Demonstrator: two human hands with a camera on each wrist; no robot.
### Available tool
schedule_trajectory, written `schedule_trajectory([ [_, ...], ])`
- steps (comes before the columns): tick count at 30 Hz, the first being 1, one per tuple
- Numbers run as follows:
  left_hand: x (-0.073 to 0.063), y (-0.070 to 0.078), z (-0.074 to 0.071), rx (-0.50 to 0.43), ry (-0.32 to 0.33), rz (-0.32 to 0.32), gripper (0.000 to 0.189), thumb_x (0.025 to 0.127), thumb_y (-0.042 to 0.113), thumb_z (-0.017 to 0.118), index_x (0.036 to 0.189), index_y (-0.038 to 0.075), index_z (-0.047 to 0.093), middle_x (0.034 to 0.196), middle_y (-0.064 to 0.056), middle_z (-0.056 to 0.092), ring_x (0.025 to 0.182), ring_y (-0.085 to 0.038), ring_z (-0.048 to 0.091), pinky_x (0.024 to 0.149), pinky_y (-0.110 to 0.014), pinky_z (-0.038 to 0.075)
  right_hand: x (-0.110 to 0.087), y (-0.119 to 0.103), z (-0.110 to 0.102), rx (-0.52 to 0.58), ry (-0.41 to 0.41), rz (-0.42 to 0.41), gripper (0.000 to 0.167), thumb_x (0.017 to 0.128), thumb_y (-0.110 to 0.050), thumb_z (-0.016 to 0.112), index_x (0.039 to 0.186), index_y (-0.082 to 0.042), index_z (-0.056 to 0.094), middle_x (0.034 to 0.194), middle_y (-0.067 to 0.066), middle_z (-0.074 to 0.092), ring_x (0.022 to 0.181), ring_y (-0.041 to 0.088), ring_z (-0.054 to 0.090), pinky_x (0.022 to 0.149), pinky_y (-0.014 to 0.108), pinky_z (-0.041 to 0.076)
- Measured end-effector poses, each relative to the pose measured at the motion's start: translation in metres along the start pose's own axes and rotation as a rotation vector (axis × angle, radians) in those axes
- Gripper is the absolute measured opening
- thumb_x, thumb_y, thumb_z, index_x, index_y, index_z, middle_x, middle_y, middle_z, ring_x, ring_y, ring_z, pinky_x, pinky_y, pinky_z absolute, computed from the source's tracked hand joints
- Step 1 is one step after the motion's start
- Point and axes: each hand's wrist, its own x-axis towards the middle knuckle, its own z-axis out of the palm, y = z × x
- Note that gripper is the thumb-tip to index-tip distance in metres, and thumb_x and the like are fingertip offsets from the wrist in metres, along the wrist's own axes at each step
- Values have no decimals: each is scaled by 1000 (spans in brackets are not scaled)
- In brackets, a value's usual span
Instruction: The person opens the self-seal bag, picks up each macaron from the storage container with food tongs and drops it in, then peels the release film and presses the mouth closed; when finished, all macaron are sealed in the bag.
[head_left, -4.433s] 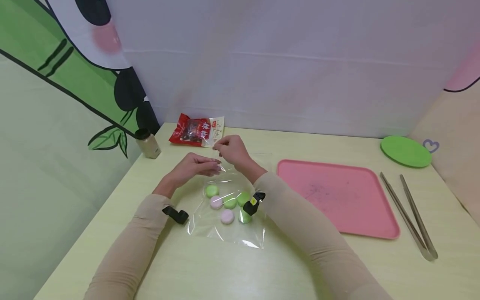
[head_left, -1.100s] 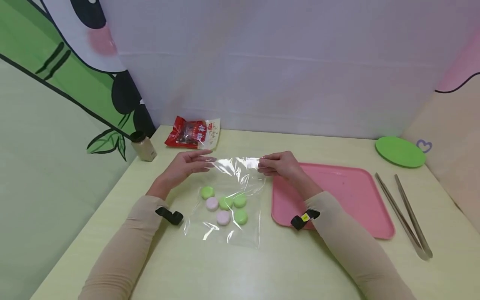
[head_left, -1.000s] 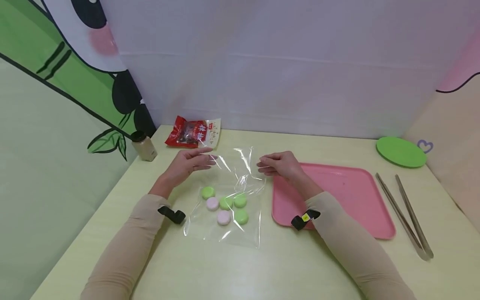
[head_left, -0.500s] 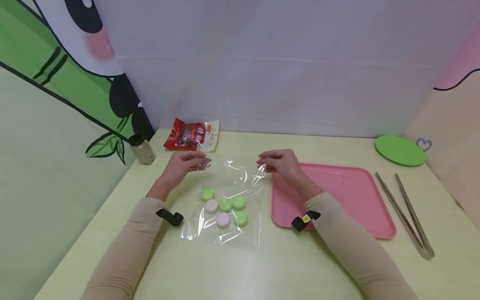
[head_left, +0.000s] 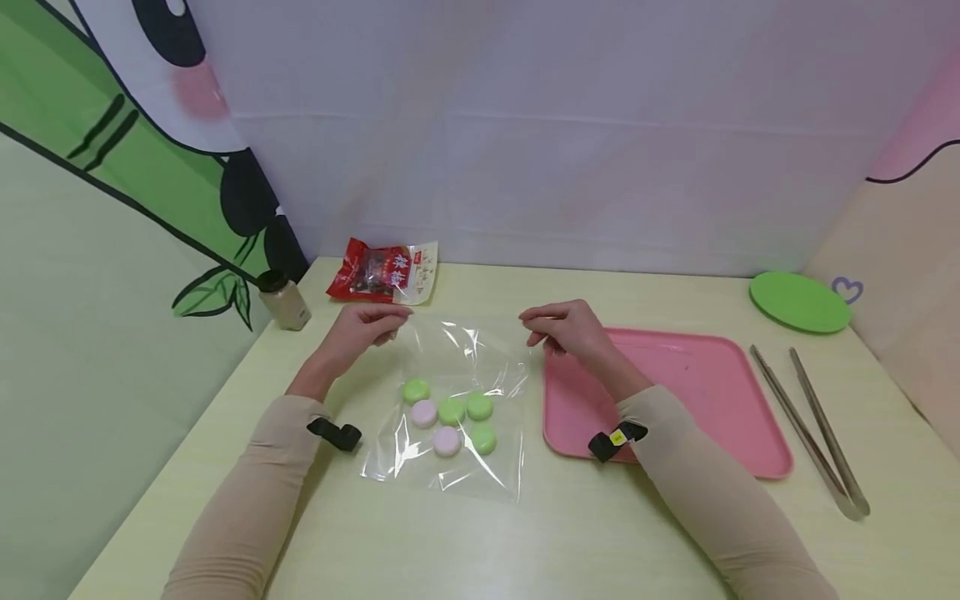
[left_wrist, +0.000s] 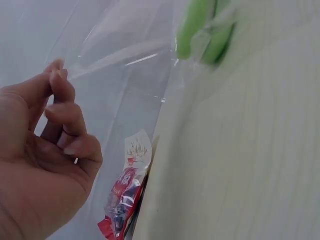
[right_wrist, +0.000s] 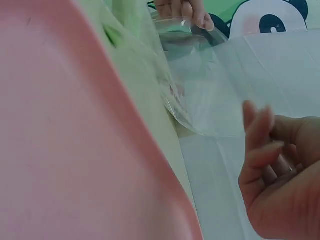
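A clear plastic bag (head_left: 465,354) lies on the table in the head view, its mouth at the far side. Several green macarons (head_left: 452,411) and two lilac macarons (head_left: 447,442) lie inside it. At the mouth's left corner my left hand (head_left: 360,333) pinches the film between thumb and fingertip, its other fingers curled, as the left wrist view also shows. My right hand (head_left: 573,333) pinches at the right corner, its lower fingers bent inward. The film is so transparent that its contact with the right fingertips is faint. In the right wrist view, the bag's edge (right_wrist: 200,131) runs toward that hand.
A pink tray (head_left: 705,400) lies under the right forearm, with metal tongs (head_left: 825,433) to its right. A green plate (head_left: 800,302) is at the far right corner. At the back left are a red snack packet (head_left: 382,271) and a dark-capped jar (head_left: 283,302).
Earlier both hands were close together at the bag's left corner; the right has since moved to the right corner. Lately the fingers of both hands have curled more, and the film has shifted slightly.
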Motion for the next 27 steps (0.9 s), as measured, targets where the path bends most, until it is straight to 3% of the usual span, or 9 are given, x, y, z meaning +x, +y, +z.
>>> schedule_trajectory([
  [4,-2,2,-3,-166,-75,-48,27,102,22,61,123,7,70,81,-7,70,54,-13,51,48,-20,38,-2,-3,-3,110,-68,63,30,95,-12,69,123,-1,70,102,13,75,54,13,63,50,20,44],
  [7,-3,2,-5,-256,-128,-53,21,103,19,58,117,15,73,94,-5,76,61,-14,64,50,-19,44,-3,-4,-4,149,-121,85,35,97,-14,67,129,0,66,118,13,71,62,16,69,52,20,48],
  [10,-4,0,-6,-284,-165,-37,28,106,19,50,122,6,70,107,-4,75,78,-20,72,59,-23,54,-3,-3,-6,173,-169,102,39,100,-18,61,133,1,62,125,12,69,68,18,72,55,21,49],
  [14,-4,3,-6,-230,-145,-49,49,107,34,47,128,-7,60,113,-5,74,88,-24,73,69,-32,59,-3,-4,-5,201,-169,120,42,101,-30,61,130,0,65,122,9,71,68,16,69,56,21,47],
  [17,-2,6,-4,-133,-91,-95,54,102,44,55,128,-3,63,112,-4,74,89,-23,73,77,-36,59,-2,-4,-2,218,-129,122,40,98,-30,68,124,0,69,113,7,74,64,13,66,54,20,44],
  [19,-1,9,-3,-78,-63,-122,50,99,41,63,128,1,65,112,-4,74,87,-21,72,80,-36,59,-1,-3,1,220,-94,121,36,95,-23,72,122,1,69,108,7,75,61,12,63,53,20,42],
  [22,0,11,-1,-60,-53,-137,48,96,32,70,134,4,62,114,-7,74,78,-20,71,77,-32,59,-2,-3,4,207,-46,114,38,89,-12,77,123,2,66,106,15,74,56,11,57,53,21,41],
  [27,1,16,0,-22,-40,-149,56,94,32,73,140,5,57,117,-12,72,61,-17,63,67,-25,57,-3,-4,4,162,-25,116,41,89,-12,77,125,1,63,114,20,71,51,11,51,51,20,41],
])
